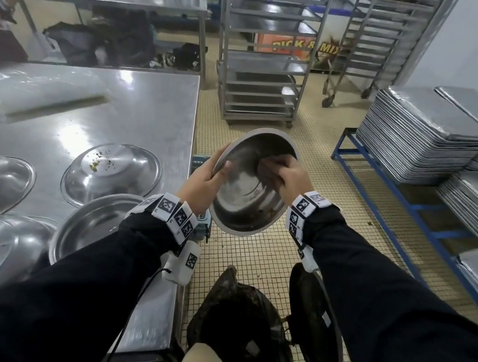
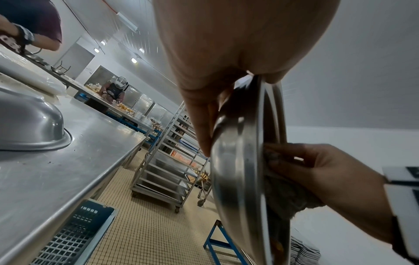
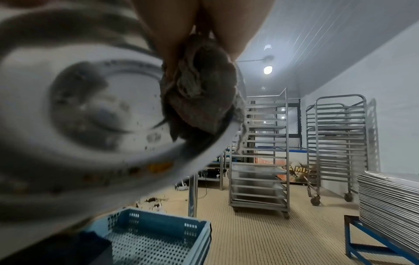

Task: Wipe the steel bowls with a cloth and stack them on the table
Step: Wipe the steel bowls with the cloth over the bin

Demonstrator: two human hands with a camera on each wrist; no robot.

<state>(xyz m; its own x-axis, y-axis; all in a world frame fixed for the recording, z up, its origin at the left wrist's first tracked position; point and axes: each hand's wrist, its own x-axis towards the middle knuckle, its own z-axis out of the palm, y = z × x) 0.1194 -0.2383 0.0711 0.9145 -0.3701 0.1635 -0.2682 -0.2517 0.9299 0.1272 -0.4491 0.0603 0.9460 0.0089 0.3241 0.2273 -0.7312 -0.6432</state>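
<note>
Two hands work one bowl (image 1: 244,199) over the floor, right of the table (image 1: 151,102). Head view: the left hand (image 1: 204,182) grips the tilted bowl's rim, thumb inside; the right hand (image 1: 291,177) presses a bunched cloth (image 1: 270,166) against its inner wall. Left wrist view: fingers (image 2: 199,125) lie along the bowl's (image 2: 235,161) outside. Right wrist view: the cloth (image 3: 199,93) sits clenched at the fingertips, inside the crumb-speckled bowl (image 3: 90,107)

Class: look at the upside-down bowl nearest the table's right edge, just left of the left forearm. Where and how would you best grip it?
Probably by the bowl's rim, from the table's right edge: the rim lies flat, the dome is smooth, and that side looks nearest the edge. Slip fingers under there, thumb on the dome.
</note>
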